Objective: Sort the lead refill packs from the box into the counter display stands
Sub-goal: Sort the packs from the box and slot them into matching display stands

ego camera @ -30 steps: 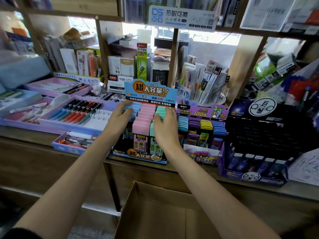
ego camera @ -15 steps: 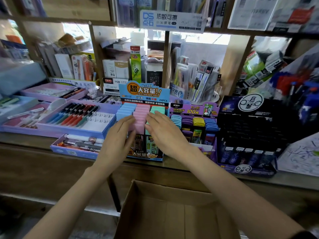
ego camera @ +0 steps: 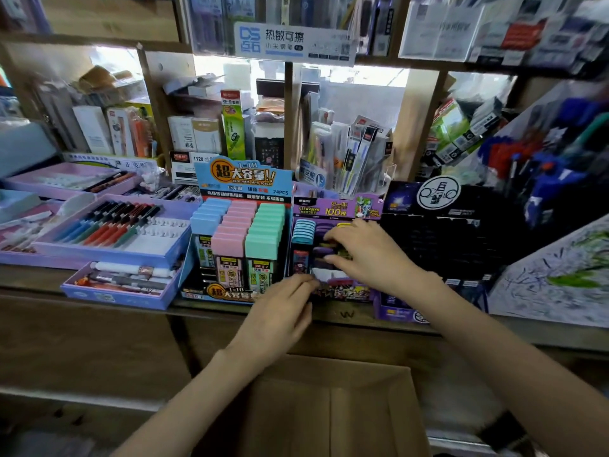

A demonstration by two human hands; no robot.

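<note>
A blue display stand (ego camera: 244, 179) on the counter holds rows of blue, pink and green lead refill packs (ego camera: 234, 229). To its right a purple display stand (ego camera: 336, 209) holds round-topped blue, purple and yellow packs (ego camera: 303, 230). My right hand (ego camera: 369, 255) reaches into the purple stand, its thumb and fingers curled round a purple pack (ego camera: 322, 251) in the middle rows. My left hand (ego camera: 280, 308) has straight fingers touching the purple stand's front lip. The brown cardboard box (ego camera: 329, 407) stands open below the counter; its inside looks bare.
Lilac pen trays (ego camera: 108, 225) lie left of the blue stand, with a low tray of markers (ego camera: 125, 285) in front. A black display (ego camera: 445, 232) stands to the right, then a scribbled test sheet (ego camera: 557, 275). Shelves of stationery (ego camera: 211, 133) rise behind the counter.
Both hands left the blue stand and moved right to the purple stand. The right hand now reaches into its packs and the left hand has dropped to its front edge.
</note>
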